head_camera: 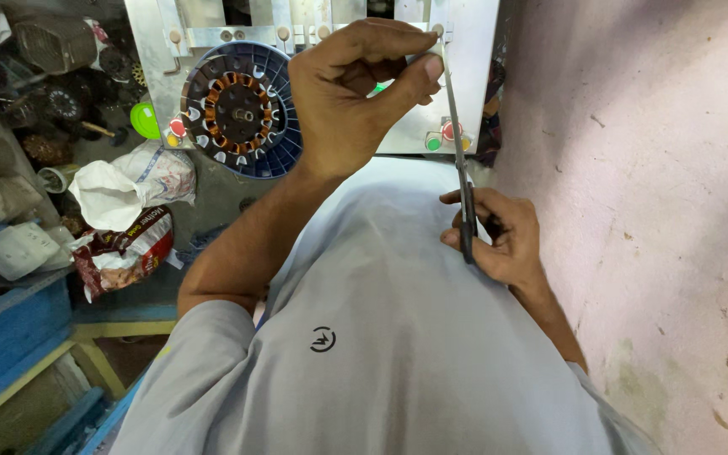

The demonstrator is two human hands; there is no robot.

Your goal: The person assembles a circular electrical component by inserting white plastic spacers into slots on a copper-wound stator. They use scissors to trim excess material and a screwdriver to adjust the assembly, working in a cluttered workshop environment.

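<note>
My left hand (355,93) is raised in front of a metal machine panel (473,76), with thumb and forefinger pinched together right at the tip of a pair of dark scissors (462,181). What it pinches is too small to make out. My right hand (499,236) grips the scissors' handles lower down, close to my grey shirt (381,337), and the blades point up toward the left fingers. A round stator with copper coils (238,109) sits in a blue ring on the panel, left of my left hand.
Red and green buttons (444,135) are on the panel beside the blade. A pink wall (650,211) runs close on the right. At left lie a white cloth bag (128,181), a red packet (124,248), cluttered shelves and a blue bench (10,345).
</note>
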